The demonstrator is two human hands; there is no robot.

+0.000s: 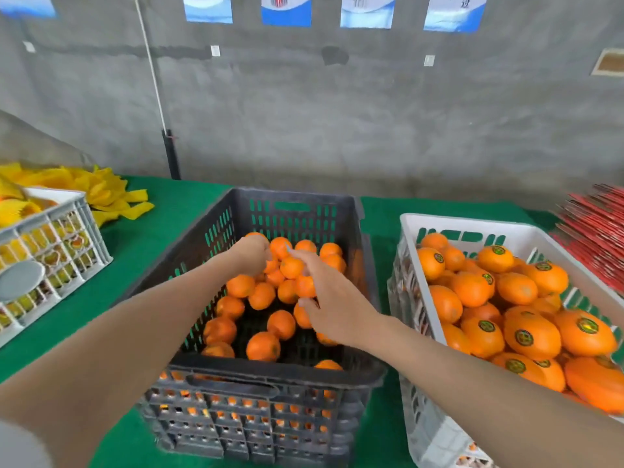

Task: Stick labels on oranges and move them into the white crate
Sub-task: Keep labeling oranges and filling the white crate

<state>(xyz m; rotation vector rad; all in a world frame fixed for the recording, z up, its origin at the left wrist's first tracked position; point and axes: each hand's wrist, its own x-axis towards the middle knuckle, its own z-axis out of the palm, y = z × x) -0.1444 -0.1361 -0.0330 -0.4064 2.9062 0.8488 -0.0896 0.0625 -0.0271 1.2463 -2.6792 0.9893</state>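
Oranges (pixel 263 298), unlabelled, roughly 20 showing, lie in the dark crate (pixel 270 369) at the table's (pixel 162 211) front middle. Head view: the white crate (pixel 472 221) is just beside it toward the right edge, heaped with labelled oranges (pixel 526 336). Left hand (pixel 251 253) is curled down among the far fruit; we cannot tell if it grips 1. Right hand (pixel 324 298) has its fingers loosely spread, touching fruit and holding nothing we see. We judge the task well past halfway: the white crate is near full, with 1 thin layer left in the dark crate.
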